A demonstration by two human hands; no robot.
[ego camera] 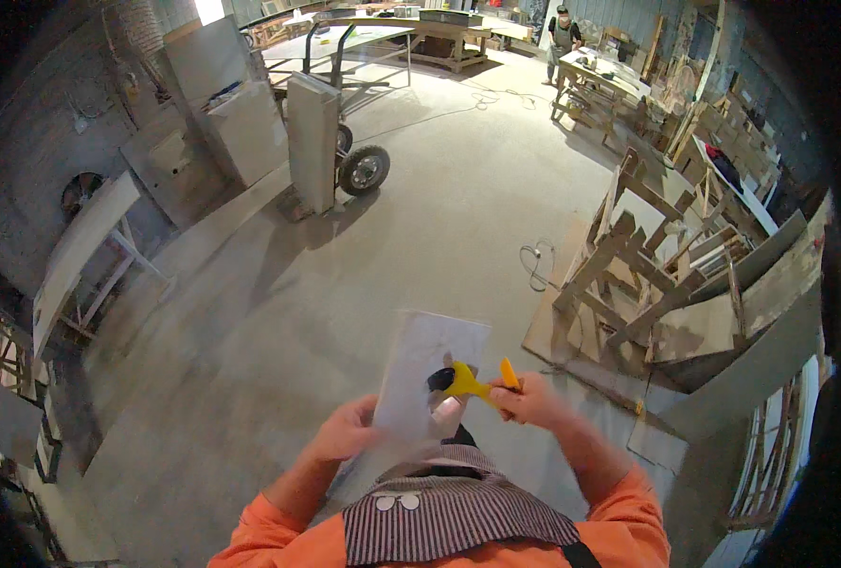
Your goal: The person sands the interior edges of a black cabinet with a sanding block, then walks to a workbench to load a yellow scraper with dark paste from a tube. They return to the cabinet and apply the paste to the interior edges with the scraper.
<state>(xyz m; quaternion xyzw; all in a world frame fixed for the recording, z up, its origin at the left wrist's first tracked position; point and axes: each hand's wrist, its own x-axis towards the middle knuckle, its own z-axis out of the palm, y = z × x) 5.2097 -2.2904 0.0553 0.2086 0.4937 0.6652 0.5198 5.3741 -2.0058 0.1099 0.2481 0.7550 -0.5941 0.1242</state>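
Note:
In front of my body is a pale rectangular panel (420, 355), tilted, with smooth faces; I cannot tell if it is stone or board. My left hand (353, 426) grips its left edge near the lower end. My right hand (530, 401) is closed around the handle of a yellow hand tool (471, 382) with a black head, which looks like a brush. That head lies over the panel's face; whether it touches is unclear. An orange piece (509, 373) sticks up from the same hand. The panel's lower end blurs above my striped apron (449, 518).
A hand truck (364, 170) carrying thick slabs (312, 142) stands ahead. To the right are a wooden frame rack (626, 263), leaning sheets (740, 362) and a looped cable (536, 266) on the floor. A person (562, 42) stands by a far worktable (609, 71).

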